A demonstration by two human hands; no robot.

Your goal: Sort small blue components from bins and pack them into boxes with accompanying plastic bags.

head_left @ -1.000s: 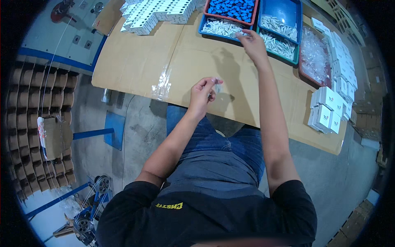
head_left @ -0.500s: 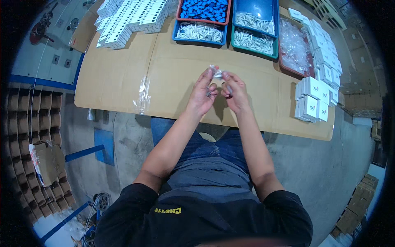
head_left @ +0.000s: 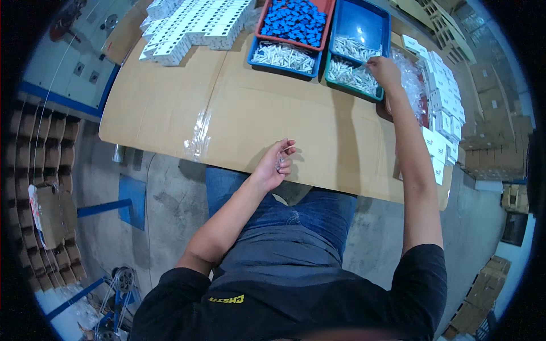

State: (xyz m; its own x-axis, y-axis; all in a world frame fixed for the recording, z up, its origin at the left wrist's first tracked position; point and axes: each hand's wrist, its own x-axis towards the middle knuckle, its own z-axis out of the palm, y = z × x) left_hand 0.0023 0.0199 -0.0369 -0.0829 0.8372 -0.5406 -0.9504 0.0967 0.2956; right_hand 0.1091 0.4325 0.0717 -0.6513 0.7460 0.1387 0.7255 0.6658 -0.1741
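My left hand (head_left: 276, 165) rests near the front edge of the cardboard-covered table (head_left: 256, 113) and holds a small clear plastic piece (head_left: 281, 163) with a thin white stick between its fingers. My right hand (head_left: 384, 71) is stretched far out to the green tray (head_left: 351, 75) of small white parts, fingers pinched at its right end. Whether it grips a part there is too small to tell.
A red tray of blue parts (head_left: 296, 23), a blue tray of white parts (head_left: 283, 57) and a second blue tray (head_left: 360, 31) stand at the back. Rows of white blocks (head_left: 193, 25) lie at the back left, small white boxes (head_left: 441, 122) along the right edge. Cardboard dividers (head_left: 45, 187) stand at left.
Half a second ago both hands were together over the table's middle. My right hand has since reached out to the green tray; my left hand stayed near the front edge with the piece.
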